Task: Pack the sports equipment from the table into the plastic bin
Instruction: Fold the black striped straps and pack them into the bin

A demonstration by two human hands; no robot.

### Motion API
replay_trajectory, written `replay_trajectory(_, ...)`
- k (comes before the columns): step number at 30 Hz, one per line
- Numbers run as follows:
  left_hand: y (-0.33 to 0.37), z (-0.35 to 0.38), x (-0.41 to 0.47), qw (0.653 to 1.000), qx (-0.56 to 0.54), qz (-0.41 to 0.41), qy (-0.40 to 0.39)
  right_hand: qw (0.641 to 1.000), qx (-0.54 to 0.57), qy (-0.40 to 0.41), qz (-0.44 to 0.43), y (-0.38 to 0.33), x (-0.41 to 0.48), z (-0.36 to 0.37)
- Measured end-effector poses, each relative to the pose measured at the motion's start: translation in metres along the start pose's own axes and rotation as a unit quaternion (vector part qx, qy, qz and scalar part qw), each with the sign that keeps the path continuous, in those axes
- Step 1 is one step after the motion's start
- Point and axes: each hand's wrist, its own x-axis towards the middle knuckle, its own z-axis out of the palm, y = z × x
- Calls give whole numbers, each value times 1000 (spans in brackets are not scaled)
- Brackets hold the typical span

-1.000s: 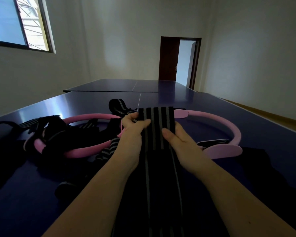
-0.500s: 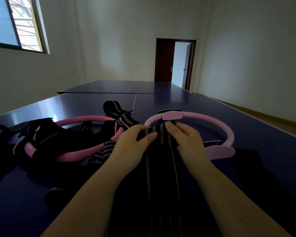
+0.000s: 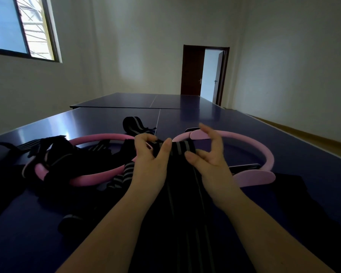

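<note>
Item one: striped band [image 3: 182, 149], black with grey stripes. It lies flat on the table [image 3: 205, 115], running lengthwise from my body out to its far end between my two hands.

Item two: my left hand [image 3: 150, 164]. It grips the band's far end, with the fingers curled over the edge and the thumb laid straight along the top of the stripes.

Item three: my right hand [image 3: 212, 160]. It is lifted and loose, fingers spread and half bent, with nothing in its grasp. The thumb tip sits at the band's right edge; I cannot tell whether it touches.

Item four: pink ring [image 3: 268, 158] with padded grips, flat on the table just beyond and to the right of my right hand.

Item five: second pink ring [image 3: 102, 137], to the left, tangled with a heap of black straps [image 3: 55, 158].

Item six: rolled striped band [image 3: 133, 124], standing on the table behind my left hand.

Item seven: dark cloth [image 3: 307, 196], near right on the table, its detail lost in shadow.
</note>
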Motion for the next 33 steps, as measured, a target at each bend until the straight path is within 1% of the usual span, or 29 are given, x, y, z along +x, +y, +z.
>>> replay_trajectory(2, 0, 1, -4, 996, -49, -20, -72, 997, 1, 79, -18, 0, 2, -2)
replay_trajectory(3, 1, 2, -7, 992, -40, -18, -116, 993, 7, 119, -19, 0, 4, -5)
replay_trajectory(5, 0, 4, -12, 983, 45, 26, -178, 986, 27, 167, -10, -1, 6, -9)
replay_trajectory(6, 0, 4, -13, 978, 89, 48, -182, 984, 39, 173, -5, -1, 7, -10)
replay_trajectory(8, 2, 4, -10, 980, 121, 49, -148, 986, 76, 146, 9, -3, 7, -13)
replay_trajectory(9, 3, 2, -7, 986, 111, 33, -121, 988, 107, 113, 17, -4, 7, -13)
replay_trajectory(11, 4, -2, -1, 996, 50, -6, -75, 988, 146, 34, 33, -6, 5, -13)
replay_trajectory(12, 4, -4, 0, 998, 14, -24, -65, 991, 129, 6, 40, -6, 4, -11)
replay_trajectory(13, 4, -4, 0, 997, -20, -40, -63, 996, 83, -2, 38, -5, 5, -11)
replay_trajectory(15, 7, -5, 0, 992, -81, -68, -75, 998, -41, 35, 12, -5, 4, -10)
replay_trajectory(17, 8, -5, -1, 988, -102, -68, -91, 990, -112, 89, -19, -4, 4, -9)
replay_trajectory(18, 9, -3, -3, 990, -84, -56, -97, 988, -112, 104, -27, -5, 4, -10)
replay_trajectory(20, 5, -1, -4, 995, 35, 11, -93, 989, -85, 117, -27, -5, 2, -10)
replay_trajectory(21, 2, 1, -4, 989, 104, 43, -91, 990, -78, 115, -18, -5, 1, -9)
replay_trajectory(22, 0, 1, -5, 982, 150, 61, -95, 991, -77, 111, -8, -4, 1, -8)
replay_trajectory(23, -3, 2, -5, 978, 168, 59, -107, 991, -71, 110, 4, -3, 1, -8)
replay_trajectory(25, -5, 3, -6, 980, 141, 33, -140, 994, -17, 105, 34, -4, 1, -6)
replay_trajectory(27, -3, 6, -9, 983, 74, 29, -164, 992, 65, 90, 52, -7, -1, -5)
replay_trajectory(29, 0, 8, -11, 988, 5, 21, -150, 991, 107, 53, 57, -12, -4, -5)
replay_trajectory(31, 2, 7, -11, 991, -61, -12, -121, 994, 92, 24, 60, -12, -3, -4)
replay_trajectory(33, 3, 5, -7, 989, -111, -59, -76, 997, 16, 14, 75, -11, -3, 0)
